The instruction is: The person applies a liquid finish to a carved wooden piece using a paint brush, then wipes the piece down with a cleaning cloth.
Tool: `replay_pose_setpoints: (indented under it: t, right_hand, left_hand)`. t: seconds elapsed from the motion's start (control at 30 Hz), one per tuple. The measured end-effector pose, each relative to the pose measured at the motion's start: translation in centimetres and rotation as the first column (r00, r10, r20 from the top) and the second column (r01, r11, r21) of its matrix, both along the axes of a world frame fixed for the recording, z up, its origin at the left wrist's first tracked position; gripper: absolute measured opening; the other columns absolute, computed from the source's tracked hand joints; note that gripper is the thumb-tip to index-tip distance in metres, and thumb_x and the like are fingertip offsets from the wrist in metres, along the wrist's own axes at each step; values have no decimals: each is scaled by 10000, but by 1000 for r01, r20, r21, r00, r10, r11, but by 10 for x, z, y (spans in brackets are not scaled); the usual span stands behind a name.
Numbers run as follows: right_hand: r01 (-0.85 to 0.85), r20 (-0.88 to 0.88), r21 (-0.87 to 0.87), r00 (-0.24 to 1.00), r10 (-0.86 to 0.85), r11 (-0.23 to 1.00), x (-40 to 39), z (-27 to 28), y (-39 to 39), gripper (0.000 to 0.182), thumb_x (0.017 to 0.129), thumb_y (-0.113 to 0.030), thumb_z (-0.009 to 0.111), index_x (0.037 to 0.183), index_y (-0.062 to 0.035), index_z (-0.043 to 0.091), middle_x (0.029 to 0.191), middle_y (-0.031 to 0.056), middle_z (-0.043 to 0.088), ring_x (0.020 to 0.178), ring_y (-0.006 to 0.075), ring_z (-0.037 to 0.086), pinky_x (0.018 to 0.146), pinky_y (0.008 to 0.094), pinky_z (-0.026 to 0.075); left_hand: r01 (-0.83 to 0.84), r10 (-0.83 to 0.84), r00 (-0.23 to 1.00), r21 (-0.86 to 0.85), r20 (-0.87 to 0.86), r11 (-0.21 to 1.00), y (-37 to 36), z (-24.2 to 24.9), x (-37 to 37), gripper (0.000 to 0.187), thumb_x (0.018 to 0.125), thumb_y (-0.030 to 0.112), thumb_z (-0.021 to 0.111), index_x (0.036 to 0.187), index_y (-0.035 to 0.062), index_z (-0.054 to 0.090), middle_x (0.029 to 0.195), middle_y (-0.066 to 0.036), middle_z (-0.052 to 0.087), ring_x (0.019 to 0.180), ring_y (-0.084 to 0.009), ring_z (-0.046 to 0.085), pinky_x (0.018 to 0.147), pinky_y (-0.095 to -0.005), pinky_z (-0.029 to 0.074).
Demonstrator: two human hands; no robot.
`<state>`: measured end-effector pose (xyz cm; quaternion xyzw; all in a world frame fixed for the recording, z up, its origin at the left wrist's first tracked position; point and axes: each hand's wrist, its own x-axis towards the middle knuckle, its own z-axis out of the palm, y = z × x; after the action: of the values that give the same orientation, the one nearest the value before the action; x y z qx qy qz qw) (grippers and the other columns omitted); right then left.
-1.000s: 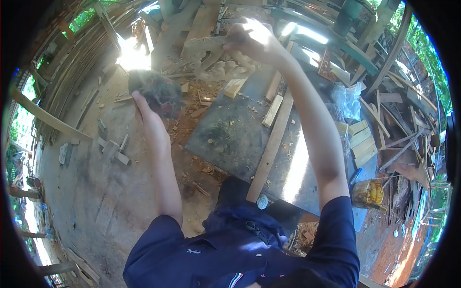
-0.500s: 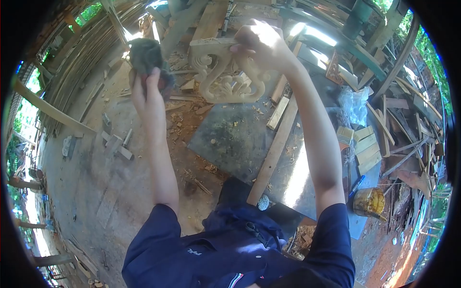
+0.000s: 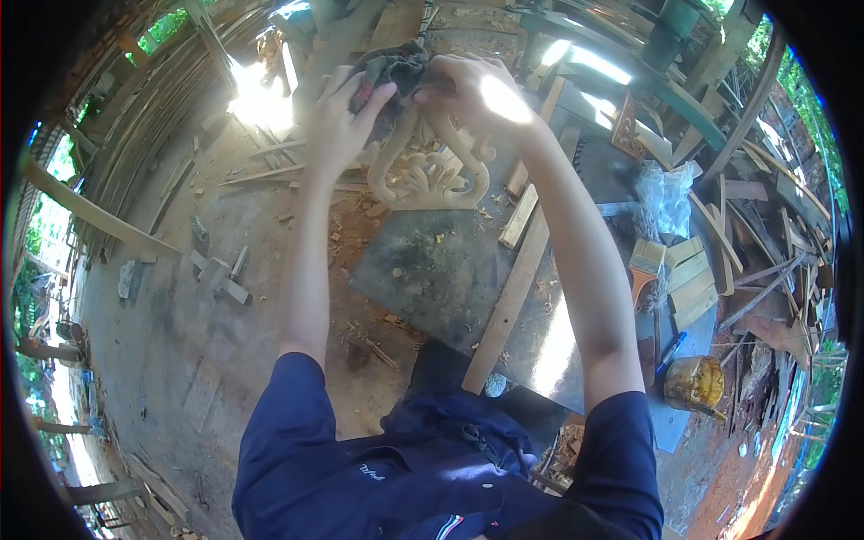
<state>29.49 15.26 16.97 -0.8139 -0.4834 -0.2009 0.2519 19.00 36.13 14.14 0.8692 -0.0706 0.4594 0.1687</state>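
Observation:
A carved wooden piece (image 3: 430, 184) with scrolls and leaf shapes stands upright in front of me. My right hand (image 3: 472, 85) grips its top edge, with the fingers bent over it. In my left hand (image 3: 346, 117) is a dark crumpled cloth (image 3: 396, 67), pressed against the upper left part of the carving. The cloth and both hands hide most of the carving's top edge.
Right of the carving lie long wooden strips (image 3: 508, 310). A paint brush (image 3: 646, 261), small wooden blocks (image 3: 691, 283), a clear plastic bag (image 3: 668, 198), a blue pen (image 3: 670, 353) and a stained tub (image 3: 693, 382) are farther right. Wood scraps (image 3: 220, 277) lie left.
My left hand has brought the cloth rightward and up onto the top of the carving. My right hand keeps its hold, and the carving sits slightly lower and to the left.

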Motion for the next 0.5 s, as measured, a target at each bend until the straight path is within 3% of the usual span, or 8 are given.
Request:
replay_pose_setpoints:
  t: [0.03,0.1,0.17,0.23,0.37,0.43,0.47,0.5]
  right_hand:
    - [15,-33,-19,999,-15,1000,-3,2,0,453,936,-519,699,1133,-112,706,1117,81,768,1151,296,678,1016,493,447]
    - [24,-69,-40,997,-26,999,-6,6,0,456,940,-515,694,1133,-102,704,1096,98,779,1115,301,704,1003,473,467]
    - [26,-79,-43,996,-29,999,-8,7,-1,464,945,-517,686,1129,-91,701,1053,109,783,1041,317,733,950,447,514]
    - [26,-83,-40,996,-29,999,-9,8,-2,468,944,-520,685,1127,-90,701,1046,114,782,1025,321,737,927,444,528]
    - [51,-120,-68,991,-59,996,-9,11,-2,478,940,-520,686,1136,-85,697,1059,128,783,1024,326,736,916,445,545]
    - [48,-113,-65,992,-55,997,-5,11,-1,487,940,-521,695,1188,-102,690,1068,122,780,975,311,745,892,433,561]
    - [47,-110,-69,992,-55,996,-3,10,0,502,940,-521,705,1239,-118,683,1077,115,777,927,296,754,869,422,576]
    - [40,-111,-64,993,-47,997,-3,9,1,502,940,-521,705,1239,-118,683,1077,115,777,927,296,754,869,422,576]
  left_hand:
    - [18,-10,998,-128,66,992,-3,-7,2,380,989,407,700,1054,36,749,1050,-41,665,963,-276,616,814,-397,514]
    - [43,-21,991,-168,129,985,-4,-24,13,363,1006,376,676,1071,27,749,1101,-62,669,970,-298,615,830,-404,508]
    - [-24,117,924,-249,364,968,-13,-36,21,335,1014,337,669,1088,21,750,1147,-86,674,991,-333,615,857,-425,500]
    - [-27,135,933,-310,333,950,-28,-38,15,310,1020,279,662,1119,-7,730,1170,-119,672,1029,-363,616,881,-447,493]
    - [-73,240,857,-355,455,932,-20,-84,16,246,1037,159,618,1127,-62,680,1071,-213,661,989,-388,621,846,-494,482]
    - [-32,163,965,-528,204,849,-13,-112,-7,245,1065,144,586,1072,-81,684,873,-181,700,733,-351,652,696,-440,510]
    - [-36,166,965,-523,204,852,-8,-119,-19,245,1065,144,586,1072,-81,684,873,-181,700,733,-351,652,696,-440,510]
    - [-176,193,981,-476,-13,862,-2,-124,-31,254,1056,159,601,1047,-84,678,891,-192,690,770,-360,662,722,-455,507]
